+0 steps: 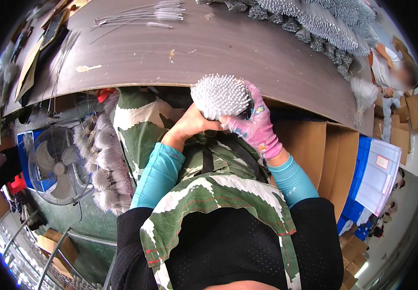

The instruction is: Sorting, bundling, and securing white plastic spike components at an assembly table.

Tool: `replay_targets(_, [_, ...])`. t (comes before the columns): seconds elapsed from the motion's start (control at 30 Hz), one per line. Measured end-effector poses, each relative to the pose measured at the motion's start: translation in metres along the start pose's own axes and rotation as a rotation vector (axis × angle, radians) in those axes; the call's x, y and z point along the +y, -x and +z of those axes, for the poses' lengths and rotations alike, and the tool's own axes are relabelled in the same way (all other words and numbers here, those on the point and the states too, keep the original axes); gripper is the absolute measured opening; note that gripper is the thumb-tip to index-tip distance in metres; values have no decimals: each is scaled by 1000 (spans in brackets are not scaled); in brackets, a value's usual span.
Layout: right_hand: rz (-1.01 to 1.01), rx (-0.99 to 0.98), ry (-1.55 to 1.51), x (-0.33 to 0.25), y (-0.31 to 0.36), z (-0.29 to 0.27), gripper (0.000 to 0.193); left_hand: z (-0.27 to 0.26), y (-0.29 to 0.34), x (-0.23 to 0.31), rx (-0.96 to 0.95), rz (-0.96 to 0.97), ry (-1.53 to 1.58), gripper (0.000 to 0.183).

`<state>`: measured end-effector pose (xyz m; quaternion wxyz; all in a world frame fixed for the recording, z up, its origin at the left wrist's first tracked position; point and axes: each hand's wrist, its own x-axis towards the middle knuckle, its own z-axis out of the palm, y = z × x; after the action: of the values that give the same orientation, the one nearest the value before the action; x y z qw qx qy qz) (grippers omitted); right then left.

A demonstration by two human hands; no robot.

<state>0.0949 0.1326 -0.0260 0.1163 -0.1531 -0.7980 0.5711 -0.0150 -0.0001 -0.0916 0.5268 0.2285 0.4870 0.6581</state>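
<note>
A thick round bundle of tube brushes faces up at the table's front edge, its many white tips packed close together. My bare left hand grips its lower left side, thumb pointing inward. My right hand, in a pink flowered glove, is wrapped round its right side, with the thumb near the left one. The lower part of the bundle is hidden behind my hands. Loose tube brushes with long wire stems lie at the far left of the brown table.
Large piles of bundled brushes cover the far right of the table; one bunch lies at its right end. A fan and hanging brush bunches are at left. Cardboard and plastic crates stand right. Another person is beyond.
</note>
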Motion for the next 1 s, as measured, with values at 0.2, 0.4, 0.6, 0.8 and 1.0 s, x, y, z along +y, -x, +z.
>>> replay_targets(0.2, [24, 200, -72, 4, 3, 15, 74, 31, 9, -26, 459, 335, -268, 90])
replay_targets(0.4, [-144, 234, 228, -2, 11, 28, 79, 16, -5, -51, 502, 391, -438, 74])
replay_targets(0.6, [-122, -103, 230, -1, 10, -13, 77, 0, -13, -60, 506, 514, -836, 29])
replay_targets(0.8, [244, -239, -111, -15, 7, -52, 50, 0, -9, -61, 530, 471, -668, 27])
replay_targets(1.0, [592, -457, -319, -22, 0, -76, 40, -2, -8, -70, 532, 465, -740, 22])
